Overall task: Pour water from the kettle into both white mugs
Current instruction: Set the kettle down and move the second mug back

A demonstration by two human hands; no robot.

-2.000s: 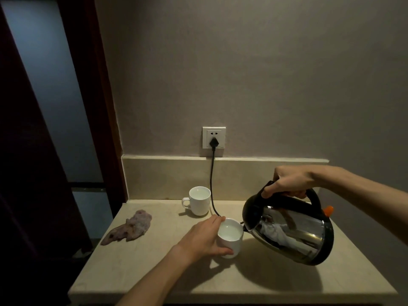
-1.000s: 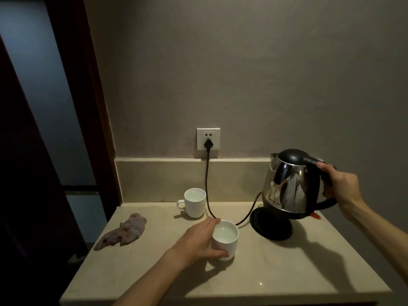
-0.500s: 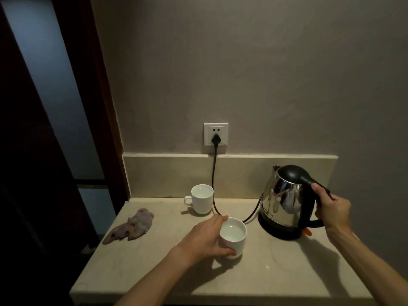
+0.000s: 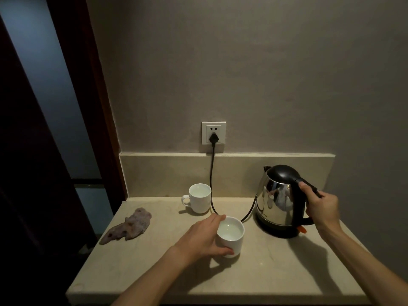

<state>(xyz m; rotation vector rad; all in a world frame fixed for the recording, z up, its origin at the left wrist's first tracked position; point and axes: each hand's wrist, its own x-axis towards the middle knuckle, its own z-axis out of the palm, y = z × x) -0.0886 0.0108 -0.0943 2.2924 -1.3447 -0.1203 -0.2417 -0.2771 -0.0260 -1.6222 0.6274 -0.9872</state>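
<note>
A steel kettle (image 4: 277, 202) with a black lid and handle stands upright on its black base at the right of the counter. My right hand (image 4: 321, 207) grips its handle. Near the counter's middle a white mug (image 4: 231, 236) holds water, and my left hand (image 4: 204, 238) curls round its left side. A second white mug (image 4: 199, 198), also with water in it, stands by the back ledge, its handle to the left, untouched.
A black cord (image 4: 211, 173) runs from the wall socket (image 4: 213, 133) down between the mugs to the kettle base. A purplish cloth (image 4: 129, 226) lies at the counter's (image 4: 265, 270) left. A dark door frame borders the left side.
Two seconds ago the kettle was tilted over the near mug. It has since been righted, carried right and set down on its base. My left hand has stayed on the mug.
</note>
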